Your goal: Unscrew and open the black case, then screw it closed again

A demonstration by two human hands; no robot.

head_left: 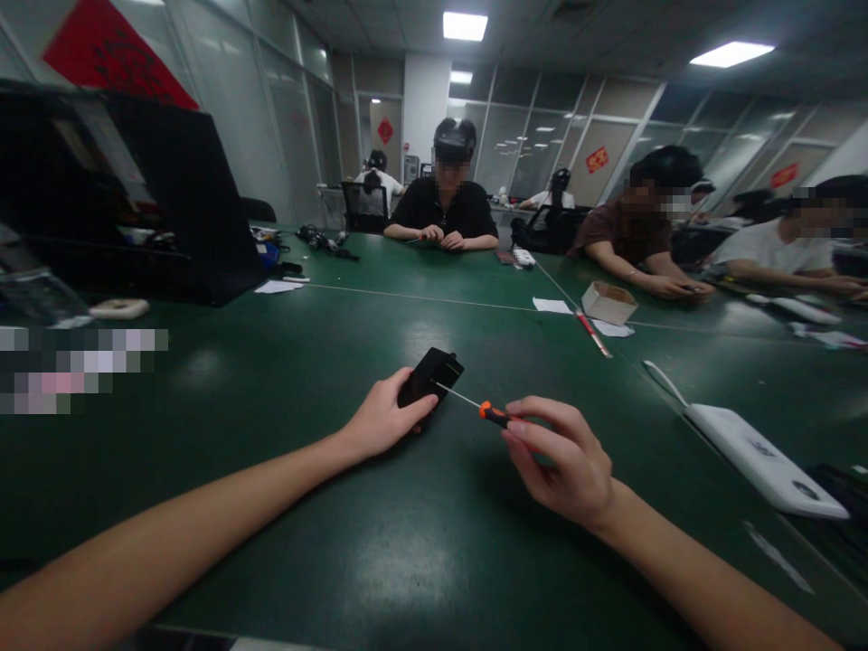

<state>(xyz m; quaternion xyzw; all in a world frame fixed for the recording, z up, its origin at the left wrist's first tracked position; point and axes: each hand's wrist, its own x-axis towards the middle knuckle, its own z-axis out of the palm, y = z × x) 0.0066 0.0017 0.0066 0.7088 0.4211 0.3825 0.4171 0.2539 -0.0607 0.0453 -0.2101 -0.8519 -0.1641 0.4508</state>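
Note:
Near the middle of the green table (298,380), my left hand (390,411) grips a small black box-like device (427,371), its thumb across the near face. A screwdriver (494,414) with an orange and black handle is pinched between the thumb and fingers of my right hand (566,457). The thin metal shaft points left, and its tip meets the face of the black device, just above my left thumb. What the tip rests in is too small to make out.
A white power bank (752,452) with a cable lies at right. Farther back are an open cardboard box (608,303), a red and white strip (593,334) and paper (552,306). A large black monitor-like panel (203,208) stands at left. Several people sit around the table.

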